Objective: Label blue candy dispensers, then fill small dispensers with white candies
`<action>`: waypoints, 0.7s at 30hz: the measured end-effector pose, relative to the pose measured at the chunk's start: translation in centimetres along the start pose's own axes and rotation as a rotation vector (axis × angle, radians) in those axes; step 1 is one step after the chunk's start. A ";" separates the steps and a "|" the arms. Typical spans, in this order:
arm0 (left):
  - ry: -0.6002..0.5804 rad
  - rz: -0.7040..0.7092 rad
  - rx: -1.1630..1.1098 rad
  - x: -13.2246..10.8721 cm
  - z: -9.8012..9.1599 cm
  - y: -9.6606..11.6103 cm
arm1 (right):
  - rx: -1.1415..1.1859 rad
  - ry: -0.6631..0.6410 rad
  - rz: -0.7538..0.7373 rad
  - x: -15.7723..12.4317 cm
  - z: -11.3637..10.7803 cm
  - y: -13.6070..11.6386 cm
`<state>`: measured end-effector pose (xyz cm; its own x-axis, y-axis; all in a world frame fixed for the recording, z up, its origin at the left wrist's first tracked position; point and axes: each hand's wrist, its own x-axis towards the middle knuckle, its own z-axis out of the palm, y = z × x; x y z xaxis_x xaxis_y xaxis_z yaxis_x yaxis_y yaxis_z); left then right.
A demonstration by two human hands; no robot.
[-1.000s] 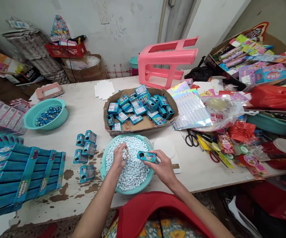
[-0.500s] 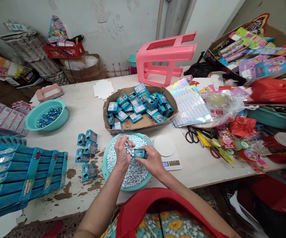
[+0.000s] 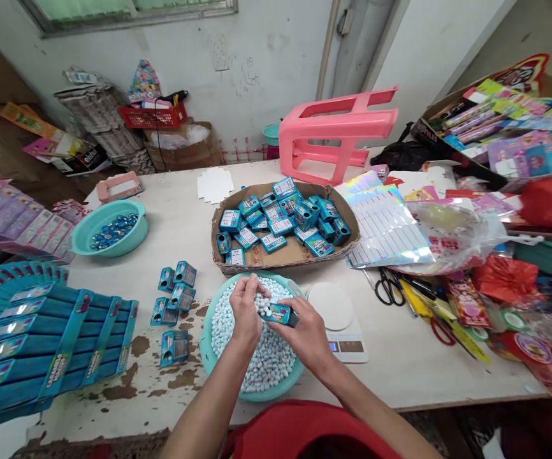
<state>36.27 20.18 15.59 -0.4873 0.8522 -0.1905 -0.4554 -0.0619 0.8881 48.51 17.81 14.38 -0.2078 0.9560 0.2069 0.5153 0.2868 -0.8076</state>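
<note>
Over a teal basin (image 3: pixel 206 373) full of small pale candies (image 3: pixel 269 366), my left hand (image 3: pixel 247 312) is curled around a small heap of the same candies. My right hand (image 3: pixel 307 331) grips a small blue candy box (image 3: pixel 278 313) between thumb and fingers, tilted sideways. One end of that box meets the candies in my left hand. Left of the basin stand several similar blue boxes (image 3: pixel 174 347), with round holes showing. Behind it, a cut-down cardboard tray (image 3: pixel 285 261) holds many more boxes. A white digital scale (image 3: pixel 331 306) sits close by my right hand.
A teal bowl (image 3: pixel 82 239) of shiny blue pieces and stacked blue display cartons (image 3: pixel 56 357) are at left. A pink stool (image 3: pixel 338 127) lies on its side at the back. Holographic sheets (image 3: pixel 391 223), black scissors (image 3: pixel 389 287) and cluttered packaging fill the right.
The camera view has shifted, so everything sits lower and mostly further right in the picture. My hands keep nearly the same hold on the candies and the box.
</note>
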 end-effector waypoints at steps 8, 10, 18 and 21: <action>0.003 -0.003 0.005 0.3 -0.6 0.0 | 0.012 -0.047 -0.034 1.1 0.7 0.1; 0.005 0.022 0.033 0.3 -0.6 0.2 | 0.026 -0.058 -0.040 1.3 0.6 -0.1; -0.006 0.040 0.016 0.3 -0.2 1.2 | 0.090 -0.074 -0.005 0.4 0.9 0.0; 0.028 0.039 0.006 0.4 -0.3 1.2 | 0.136 -0.064 0.030 0.0 1.2 0.1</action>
<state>35.29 20.30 16.42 -0.5253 0.8344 -0.1667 -0.4310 -0.0920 0.8977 47.60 17.81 13.64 -0.2485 0.9571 0.1494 0.4055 0.2428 -0.8812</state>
